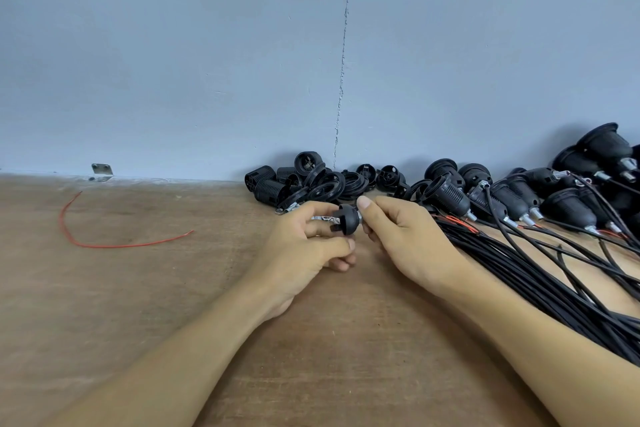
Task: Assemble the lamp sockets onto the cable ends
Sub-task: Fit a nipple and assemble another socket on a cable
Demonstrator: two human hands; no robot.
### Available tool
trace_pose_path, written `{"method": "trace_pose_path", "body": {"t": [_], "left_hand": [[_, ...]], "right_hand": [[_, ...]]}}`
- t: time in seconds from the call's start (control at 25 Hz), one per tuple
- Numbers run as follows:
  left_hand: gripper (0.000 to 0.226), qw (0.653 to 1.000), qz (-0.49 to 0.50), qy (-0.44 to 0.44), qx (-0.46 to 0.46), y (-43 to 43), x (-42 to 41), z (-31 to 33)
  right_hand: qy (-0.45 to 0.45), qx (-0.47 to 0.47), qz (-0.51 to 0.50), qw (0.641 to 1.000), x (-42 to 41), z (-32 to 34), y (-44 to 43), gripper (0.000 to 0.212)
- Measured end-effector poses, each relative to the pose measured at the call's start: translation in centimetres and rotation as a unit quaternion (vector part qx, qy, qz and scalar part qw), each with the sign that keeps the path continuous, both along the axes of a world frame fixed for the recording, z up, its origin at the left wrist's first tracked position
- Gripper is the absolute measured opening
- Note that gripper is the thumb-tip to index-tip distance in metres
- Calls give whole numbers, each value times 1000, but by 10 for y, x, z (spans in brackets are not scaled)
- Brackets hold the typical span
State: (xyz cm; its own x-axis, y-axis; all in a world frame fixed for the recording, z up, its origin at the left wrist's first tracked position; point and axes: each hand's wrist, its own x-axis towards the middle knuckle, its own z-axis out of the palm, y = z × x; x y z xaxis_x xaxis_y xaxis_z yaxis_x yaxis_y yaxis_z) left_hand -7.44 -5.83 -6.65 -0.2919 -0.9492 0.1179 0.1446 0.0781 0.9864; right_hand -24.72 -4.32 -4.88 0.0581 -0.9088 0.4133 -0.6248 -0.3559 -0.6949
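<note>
Both hands meet over the middle of the wooden table [173,288]. A small black socket cap [348,220] sits between them. My left hand [308,246] pinches the cap and a short silvery metal piece [323,218] sticking out of it to the left. My right hand [398,232] grips the cap's right side, thumb on top. What lies under the right fingers is hidden. Loose black socket bodies and rings [304,180] lie piled against the wall behind the hands.
Several assembled sockets [512,194] on black cables [540,274] fan out along the right side, under my right forearm. A loose red wire [104,243] curves on the table at the left. A small metal bracket [102,172] sits at the wall base.
</note>
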Motion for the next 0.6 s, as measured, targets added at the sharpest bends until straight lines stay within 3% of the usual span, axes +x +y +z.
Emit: {"method": "trace_pose_path", "body": {"t": [0.16,0.24,0.36,0.6], "left_hand": [[46,1000,-20,-5,24,1,-1,5],[39,1000,-7,-17,25,0,-1,4],[19,1000,-7,-8,10,1,-2,1],[21,996,22,-59,-70,5,-2,-2]], "right_hand": [[8,-33,-3,999,-1,-2,2,40],[23,-30,8,999,-2,-3,2,38],[50,-1,8,999,-2,-2,1,42],[45,73,6,996,-5,2,-2,48]]}}
